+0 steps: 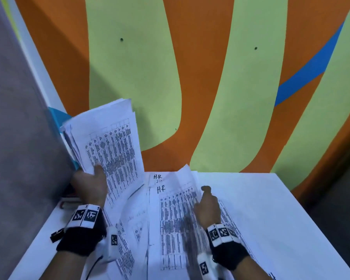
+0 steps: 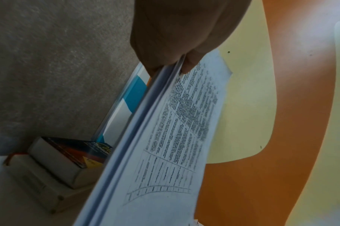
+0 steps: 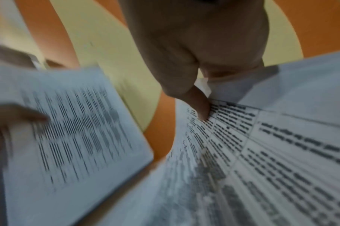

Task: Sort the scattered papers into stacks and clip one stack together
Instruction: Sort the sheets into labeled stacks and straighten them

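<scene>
— What does the left hand (image 1: 90,183) hold?

— A stack of papers (image 1: 111,146), thumb on the printed face, fingers curled behind, lifted off the table (image 1: 281,209).

— And the right hand (image 1: 207,207)?

— It pinches a raised sheet (image 1: 187,184), thumb (image 3: 201,110) pressed on the print. More loose sheets (image 1: 170,235) lie under both wrists.

Even indoor light; right wrist view was motion-blurred, left wrist view had glare upper right, edges bowed.
</scene>
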Available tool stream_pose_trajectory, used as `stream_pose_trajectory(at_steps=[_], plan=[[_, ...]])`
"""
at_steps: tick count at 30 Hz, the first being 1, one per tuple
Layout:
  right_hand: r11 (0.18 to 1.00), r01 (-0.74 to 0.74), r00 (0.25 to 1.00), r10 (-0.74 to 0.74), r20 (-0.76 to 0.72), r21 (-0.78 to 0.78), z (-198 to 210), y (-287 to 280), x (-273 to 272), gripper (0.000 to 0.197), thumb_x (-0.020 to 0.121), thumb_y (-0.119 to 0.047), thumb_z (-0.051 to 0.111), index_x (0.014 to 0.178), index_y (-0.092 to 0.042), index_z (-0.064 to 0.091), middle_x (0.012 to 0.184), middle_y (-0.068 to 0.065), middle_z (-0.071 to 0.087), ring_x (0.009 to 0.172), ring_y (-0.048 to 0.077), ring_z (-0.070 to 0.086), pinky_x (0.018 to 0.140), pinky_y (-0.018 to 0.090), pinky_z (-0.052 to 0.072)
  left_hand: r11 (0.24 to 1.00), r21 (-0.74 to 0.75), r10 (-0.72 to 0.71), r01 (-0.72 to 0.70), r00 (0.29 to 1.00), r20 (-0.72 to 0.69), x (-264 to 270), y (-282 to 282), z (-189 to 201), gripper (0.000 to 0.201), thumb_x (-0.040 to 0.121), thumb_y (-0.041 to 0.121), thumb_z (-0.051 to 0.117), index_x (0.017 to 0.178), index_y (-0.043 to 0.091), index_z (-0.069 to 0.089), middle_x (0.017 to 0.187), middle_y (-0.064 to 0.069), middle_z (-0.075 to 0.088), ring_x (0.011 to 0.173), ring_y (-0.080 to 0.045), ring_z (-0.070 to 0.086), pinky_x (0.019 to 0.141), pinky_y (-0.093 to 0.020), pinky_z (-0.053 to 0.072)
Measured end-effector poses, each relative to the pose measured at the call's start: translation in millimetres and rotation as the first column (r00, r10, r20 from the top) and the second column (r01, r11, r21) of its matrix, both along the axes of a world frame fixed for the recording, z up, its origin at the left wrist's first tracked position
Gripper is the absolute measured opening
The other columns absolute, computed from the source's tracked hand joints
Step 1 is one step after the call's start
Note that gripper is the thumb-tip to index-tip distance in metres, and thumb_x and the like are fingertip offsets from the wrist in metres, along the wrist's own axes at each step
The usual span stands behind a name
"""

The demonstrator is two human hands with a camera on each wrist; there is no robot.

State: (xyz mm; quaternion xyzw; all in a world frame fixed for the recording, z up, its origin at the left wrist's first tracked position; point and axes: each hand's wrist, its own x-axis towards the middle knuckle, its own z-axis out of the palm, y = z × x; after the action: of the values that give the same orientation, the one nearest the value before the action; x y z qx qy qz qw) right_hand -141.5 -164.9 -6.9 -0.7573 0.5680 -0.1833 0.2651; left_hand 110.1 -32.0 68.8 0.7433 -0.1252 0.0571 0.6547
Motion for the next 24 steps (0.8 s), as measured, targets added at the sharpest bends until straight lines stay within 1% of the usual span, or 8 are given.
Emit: stream_pose_trajectory(at_steps=[1, 3, 6, 11, 13, 17, 21, 24], plan=[[0.997, -0.030, 0.998, 0.034, 0.049, -0.068, 13, -4, -6, 0.016, 0.079, -0.002, 0.058, 0.089, -0.014, 0.052, 0.077, 0.007, 0.063, 0.074, 0.029, 0.061, 0.055, 0.031, 0.043, 1.000, 0.010, -0.002, 0.002, 1.000, -0.008, 1, 0, 2, 0.040, 0.084, 0.026, 0.062, 0.092, -0.013, 0.064, 0.094, -0.029, 0.070, 0.087, -0.036, 0.069, 0.073, -0.045, 0.053], [0.984, -0.088, 0.983, 0.111, 0.145, -0.156, 39, -15, -18, 0.023, 0.080, -0.005, 0.061, 0.064, -0.015, 0.048, 0.057, -0.003, 0.051, 0.060, 0.022, 0.051, 0.048, 0.023, 0.033, 0.999, 0.024, -0.027, 0.027, 1.000, -0.004, 1, -1, 3, 0.037, 0.085, 0.020, 0.063, 0.092, -0.016, 0.063, 0.095, -0.031, 0.069, 0.089, -0.037, 0.068, 0.072, -0.043, 0.051], [0.964, -0.209, 0.887, 0.257, 0.383, -0.164, 89, -29, -36, 0.006, 0.081, -0.007, 0.068, 0.077, -0.010, 0.064, 0.064, 0.004, 0.061, 0.056, 0.013, 0.048, 0.052, 0.025, 0.037, 0.995, 0.041, -0.090, 0.088, 0.995, 0.051, -2, -7, 3, 0.035, 0.083, 0.020, 0.067, 0.100, -0.011, 0.064, 0.103, -0.026, 0.068, 0.098, -0.034, 0.066, 0.085, -0.047, 0.052], [0.956, -0.292, 0.670, 0.225, 0.707, -0.028, 145, -50, -47, 0.005, 0.084, -0.007, 0.068, 0.089, -0.010, 0.068, 0.084, -0.001, 0.071, 0.074, 0.010, 0.064, 0.075, 0.027, 0.053, 0.920, 0.059, -0.392, 0.388, 0.915, 0.093, -19, -21, 12, 0.032, 0.078, 0.029, 0.073, 0.067, 0.011, 0.048, 0.064, -0.004, 0.051, 0.061, -0.014, 0.044, 0.063, -0.033, 0.035], [0.942, -0.319, 0.611, 0.118, 0.783, 0.107, 147, -55, -43, 0.007, 0.089, -0.007, 0.060, 0.086, -0.012, 0.062, 0.095, -0.010, 0.066, 0.084, -0.002, 0.062, 0.080, 0.017, 0.052, 0.834, 0.064, -0.552, 0.548, 0.832, 0.064, -25, -26, 18, 0.025, 0.078, 0.031, 0.075, 0.065, 0.015, 0.061, 0.059, 0.014, 0.065, 0.060, -0.010, 0.056, 0.064, -0.030, 0.042], [0.897, -0.363, 0.591, 0.011, 0.806, 0.254, 120, -67, -38, 0.016, 0.091, -0.010, 0.059, 0.104, -0.002, 0.062, 0.114, -0.004, 0.063, 0.110, 0.009, 0.058, 0.111, 0.040, 0.034, 0.537, -0.121, -0.844, 0.835, 0.532, -0.069, -47, -34, 28, 0.041, 0.074, 0.030, 0.078, 0.112, 0.018, 0.067, 0.111, 0.005, 0.072, 0.105, -0.014, 0.067, 0.083, -0.032, 0.054], [0.902, -0.310, 0.557, -0.083, 0.826, 0.300, 97, -64, -36, 0.036, 0.088, -0.005, 0.063, 0.123, 0.000, 0.057, 0.116, 0.002, 0.067, 0.106, 0.012, 0.063, 0.090, 0.027, 0.048, 0.411, -0.233, -0.902, 0.881, 0.357, -0.243, -62, -42, 22, 0.069, 0.053, 0.050, 0.086, 0.106, 0.010, 0.070, 0.110, -0.014, 0.072, 0.099, -0.027, 0.069, 0.074, -0.036, 0.059], [0.979, -0.113, 0.586, -0.072, 0.807, 0.169, 92, -61, -35, 0.031, 0.085, -0.005, 0.067, 0.115, -0.009, 0.061, 0.112, 0.005, 0.070, 0.104, 0.019, 0.065, 0.092, 0.035, 0.052, 0.377, -0.422, -0.920, 0.824, 0.281, -0.273, -68, -49, 18, 0.062, 0.079, 0.066, 0.053, 0.117, 0.017, 0.066, 0.117, -0.010, 0.070, 0.108, -0.029, 0.066, 0.090, -0.045, 0.055]])
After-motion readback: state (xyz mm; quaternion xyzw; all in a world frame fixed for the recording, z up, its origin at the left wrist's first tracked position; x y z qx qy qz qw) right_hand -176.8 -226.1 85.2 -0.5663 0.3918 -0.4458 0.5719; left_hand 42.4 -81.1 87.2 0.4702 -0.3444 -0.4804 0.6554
